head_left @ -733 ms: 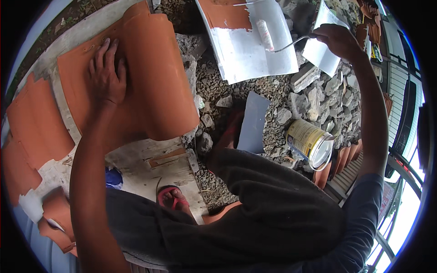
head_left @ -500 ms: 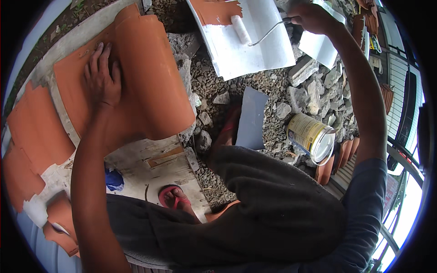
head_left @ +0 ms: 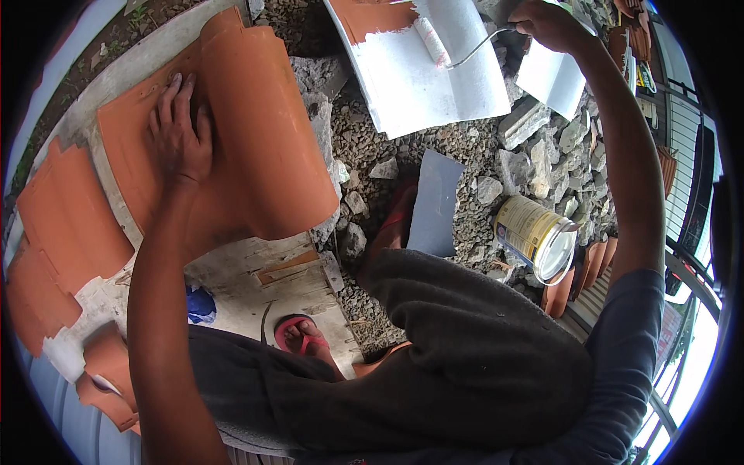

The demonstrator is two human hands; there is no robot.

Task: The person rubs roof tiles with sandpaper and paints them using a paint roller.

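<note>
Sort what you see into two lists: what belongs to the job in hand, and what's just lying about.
In use:
- paint roller, held in the right hand
- white-and-orange panel, under the roller
- curved orange tile, under the left hand

Apparently just lying about:
- gray sheet
- stones
- crumpled blue thing

The supporting ground is a bed of loose gravel [head_left: 473, 138]. Broken stones [head_left: 542, 159] are heaped along its right side. A cylindrical can [head_left: 528, 231] lies tipped beside the stones. A grey flat piece [head_left: 435, 205] rests to the left of the can. At left, a worn pale board [head_left: 242, 263] carries a crumpled blue item [head_left: 200, 305] and a sandalled foot [head_left: 301, 333]. The large orange tile [head_left: 271, 132] covers the board's upper part; its underside contact is hidden.
</note>
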